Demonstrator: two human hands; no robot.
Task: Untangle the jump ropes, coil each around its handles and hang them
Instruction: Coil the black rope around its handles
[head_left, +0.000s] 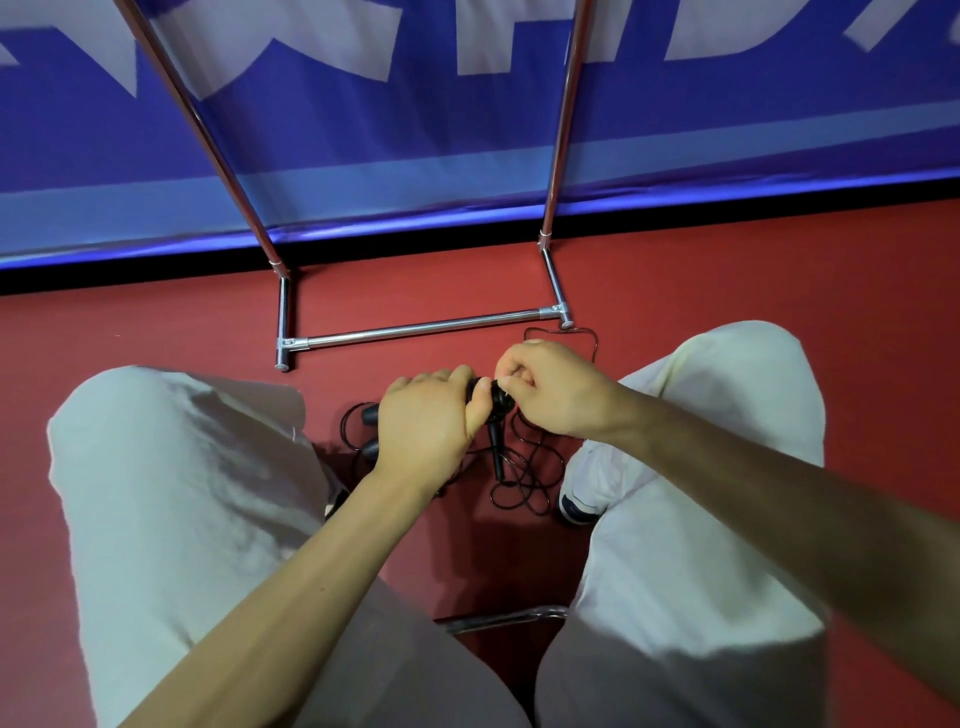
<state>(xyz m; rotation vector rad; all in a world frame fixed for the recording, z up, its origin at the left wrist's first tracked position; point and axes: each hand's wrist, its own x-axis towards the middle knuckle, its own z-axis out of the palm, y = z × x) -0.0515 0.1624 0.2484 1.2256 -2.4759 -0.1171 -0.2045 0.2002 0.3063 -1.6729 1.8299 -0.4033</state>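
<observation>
Gripping the black handles (480, 389) in my left hand (423, 423), I am pinching cord (524, 467) with my right hand (550, 387), keeping the wraps tight.

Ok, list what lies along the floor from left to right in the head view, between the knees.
Left knee → handles on the floor → left hand → right hand → shoe → right knee.
</observation>
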